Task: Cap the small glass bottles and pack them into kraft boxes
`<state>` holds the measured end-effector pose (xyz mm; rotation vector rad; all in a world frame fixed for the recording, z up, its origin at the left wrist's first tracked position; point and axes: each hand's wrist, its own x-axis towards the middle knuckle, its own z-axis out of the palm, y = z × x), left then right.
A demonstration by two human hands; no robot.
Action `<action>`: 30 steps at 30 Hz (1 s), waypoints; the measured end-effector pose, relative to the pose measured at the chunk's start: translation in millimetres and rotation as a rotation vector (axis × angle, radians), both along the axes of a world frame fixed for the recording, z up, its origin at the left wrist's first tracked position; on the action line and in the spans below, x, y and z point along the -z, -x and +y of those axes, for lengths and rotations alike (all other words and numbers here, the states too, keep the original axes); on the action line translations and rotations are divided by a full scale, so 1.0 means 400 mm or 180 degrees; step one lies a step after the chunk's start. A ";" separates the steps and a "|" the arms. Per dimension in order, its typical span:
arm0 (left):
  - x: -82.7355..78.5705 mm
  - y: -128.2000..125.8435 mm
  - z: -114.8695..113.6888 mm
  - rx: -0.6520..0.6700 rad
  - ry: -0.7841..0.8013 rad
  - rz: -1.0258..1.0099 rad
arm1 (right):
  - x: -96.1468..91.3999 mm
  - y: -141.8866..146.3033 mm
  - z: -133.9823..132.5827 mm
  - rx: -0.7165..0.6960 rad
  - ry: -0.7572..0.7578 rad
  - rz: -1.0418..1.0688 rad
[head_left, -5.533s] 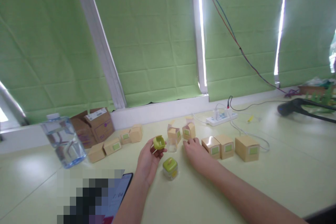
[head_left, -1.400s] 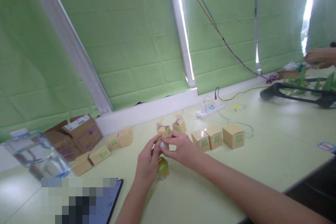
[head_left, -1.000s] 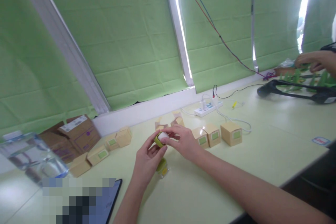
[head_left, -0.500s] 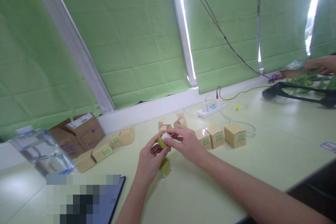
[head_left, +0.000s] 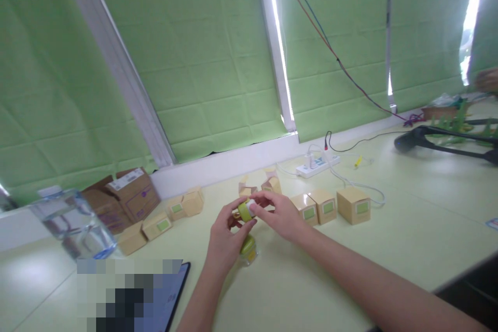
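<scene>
My left hand (head_left: 225,236) and my right hand (head_left: 282,213) meet above the table, both pinched on one small jar (head_left: 247,210) with a green lid and a pale body. Left fingers grip the lid side, right fingers the pale end. A second small jar with a green lid (head_left: 248,249) stands on the table just below my hands, partly hidden by the left hand. Two small open cardboard boxes (head_left: 271,184) stand right behind my hands.
Three closed tan boxes with green labels (head_left: 353,205) sit to the right, more (head_left: 155,225) to the left by brown cartons (head_left: 128,194). A water bottle (head_left: 73,223) and phone (head_left: 171,295) lie front left. A power strip (head_left: 317,165) with cables is behind. Another person's hand (head_left: 488,80) works far right.
5.5 s ago my left hand held only a green lid and my right hand lay on the table. Both hands now hold the jar together; it has barely shifted over the last second.
</scene>
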<state>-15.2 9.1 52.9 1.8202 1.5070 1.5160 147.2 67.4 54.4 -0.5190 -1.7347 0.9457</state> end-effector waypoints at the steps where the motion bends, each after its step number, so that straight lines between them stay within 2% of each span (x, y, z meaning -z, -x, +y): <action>1: 0.001 0.000 0.001 -0.0030 -0.0011 0.0034 | 0.001 0.001 0.001 0.0008 0.0039 0.0029; 12: -0.001 0.003 -0.007 -0.0137 -0.0107 0.0130 | 0.031 0.012 0.030 0.0229 0.0004 -0.0114; 18: -0.004 0.016 -0.003 -0.0308 -0.0155 0.0098 | 0.037 0.018 0.021 -0.0117 0.0452 -0.0012; 24: 0.003 0.030 0.003 -0.0714 -0.0150 0.0219 | 0.019 0.010 -0.004 -0.0294 0.0181 0.0122; 30: 0.004 0.027 0.000 -0.0726 -0.0134 0.0260 | 0.043 0.020 0.020 0.0052 0.0154 -0.0320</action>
